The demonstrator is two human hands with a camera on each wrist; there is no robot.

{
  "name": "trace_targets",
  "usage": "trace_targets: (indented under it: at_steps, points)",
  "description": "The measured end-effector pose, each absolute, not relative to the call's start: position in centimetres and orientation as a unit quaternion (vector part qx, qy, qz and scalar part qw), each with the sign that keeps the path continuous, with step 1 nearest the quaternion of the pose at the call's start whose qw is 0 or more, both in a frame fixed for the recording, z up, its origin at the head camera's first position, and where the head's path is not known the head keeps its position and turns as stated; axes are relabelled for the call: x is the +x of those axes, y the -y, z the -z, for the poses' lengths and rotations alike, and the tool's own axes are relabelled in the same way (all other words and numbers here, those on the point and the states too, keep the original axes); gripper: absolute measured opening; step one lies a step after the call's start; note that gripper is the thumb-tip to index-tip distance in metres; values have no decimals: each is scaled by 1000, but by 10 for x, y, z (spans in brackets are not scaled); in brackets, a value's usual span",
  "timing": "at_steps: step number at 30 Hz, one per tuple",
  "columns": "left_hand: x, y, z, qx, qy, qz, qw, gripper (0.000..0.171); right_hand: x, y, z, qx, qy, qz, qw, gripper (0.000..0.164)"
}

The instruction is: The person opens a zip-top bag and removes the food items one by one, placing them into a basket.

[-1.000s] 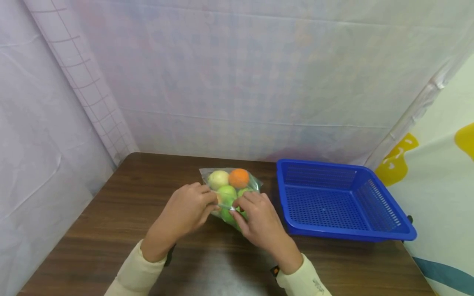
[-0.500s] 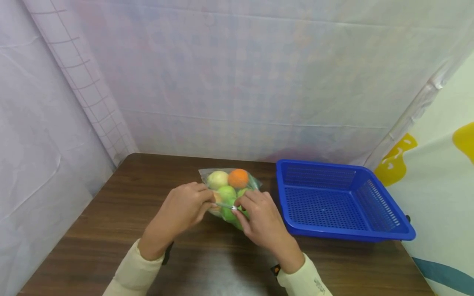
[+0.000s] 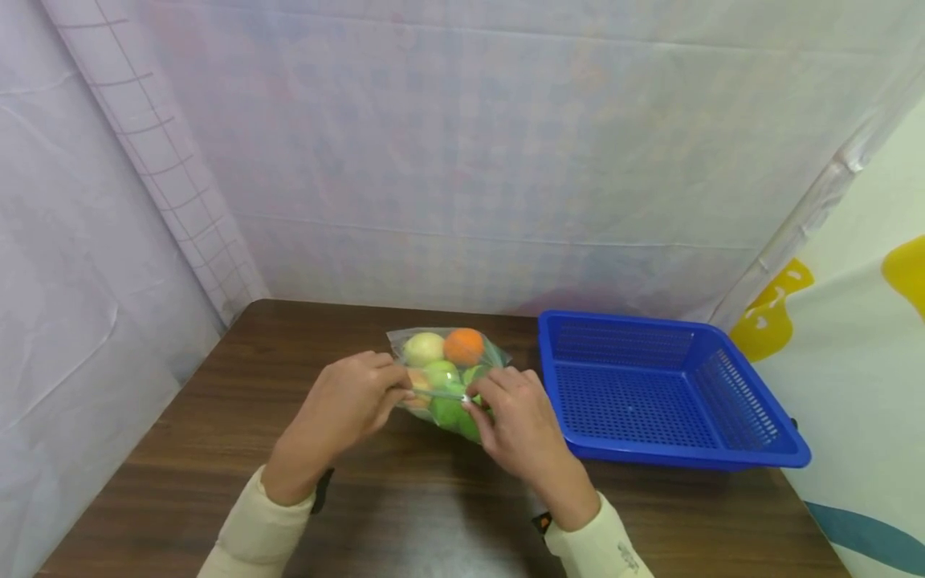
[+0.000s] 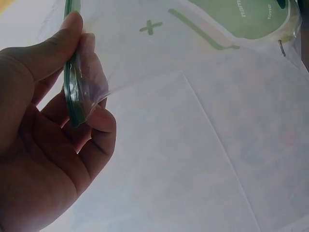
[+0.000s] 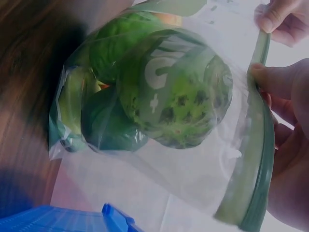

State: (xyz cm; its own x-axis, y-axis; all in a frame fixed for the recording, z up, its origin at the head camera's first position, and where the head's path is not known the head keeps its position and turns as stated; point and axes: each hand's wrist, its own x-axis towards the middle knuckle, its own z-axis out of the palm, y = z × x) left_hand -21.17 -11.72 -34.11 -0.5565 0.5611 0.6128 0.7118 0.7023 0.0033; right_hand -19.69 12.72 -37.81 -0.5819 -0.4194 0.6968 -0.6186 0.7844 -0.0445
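Observation:
A clear zip bag [image 5: 193,169] full of fruit-like things stands on the table between both hands. Inside show an orange fruit [image 3: 464,346], a pale yellow one [image 3: 423,350] and several green ones, one of them mottled [image 5: 178,104]. My left hand [image 3: 343,405] pinches the left end of the bag's green zip strip [image 4: 74,99] between thumb and fingers. Farther right on the strip, my right hand [image 3: 519,421] pinches it; a small white piece shows at those fingertips in the head view. The taut strip runs between the hands.
A blue plastic basket [image 3: 560,401] with perforated walls stands to the right of the bag. The brown wood table [image 3: 238,401] ends at a pale curtain [image 3: 462,160] behind. Another curtain hangs on the left.
The right hand has slid slightly right along the zip strip, while the left has drifted slightly left. More of the strip shows between them. The basket stays put.

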Motion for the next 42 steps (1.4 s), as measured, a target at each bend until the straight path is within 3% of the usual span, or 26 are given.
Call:
trace_targets:
  at_steps: [20, 42]
  points:
    - [-212, 128, 338, -344, 875, 148, 307, 14, -199, -138, 376, 261, 883, -121, 371, 10]
    - [-214, 157, 327, -303, 892, 158, 296, 13, -204, -179, 366, 205, 907, -139, 342, 10]
